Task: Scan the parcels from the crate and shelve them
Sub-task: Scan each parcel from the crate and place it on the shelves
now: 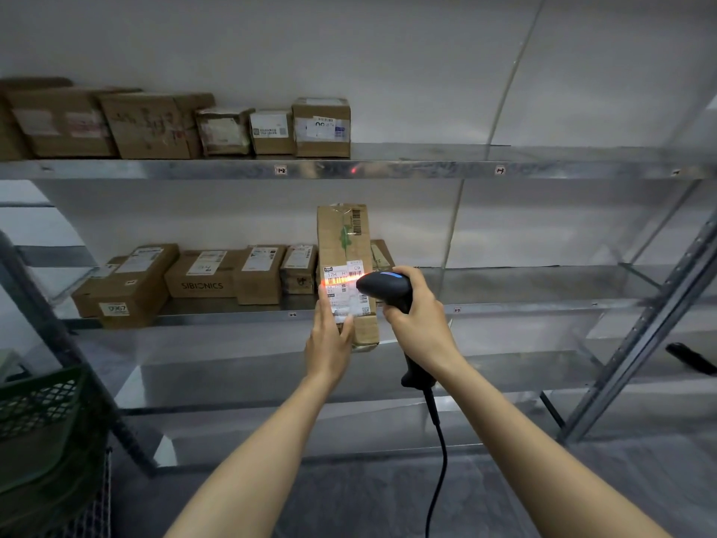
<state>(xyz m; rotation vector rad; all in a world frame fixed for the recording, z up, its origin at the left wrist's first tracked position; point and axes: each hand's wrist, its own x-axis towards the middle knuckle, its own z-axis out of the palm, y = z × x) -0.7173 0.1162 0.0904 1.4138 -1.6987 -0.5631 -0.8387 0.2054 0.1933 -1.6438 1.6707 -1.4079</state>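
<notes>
My left hand (329, 337) grips a tall brown cardboard parcel (343, 242) by its lower end and holds it upright in front of the middle shelf (543, 304). A white shipping label (347, 291) faces me. My right hand (417, 316) holds a black corded barcode scanner (384, 285) just right of the label, and its orange-red beam lies across the label's barcode. The dark green plastic crate (42, 405) sits at the lower left, partly cut off by the frame's edge.
Several cardboard parcels (201, 277) line the left half of the middle shelf, and more boxes (174, 126) stand on the top shelf (426, 168). The right parts of both shelves are bare metal. A slanted upright (652, 324) stands at the right.
</notes>
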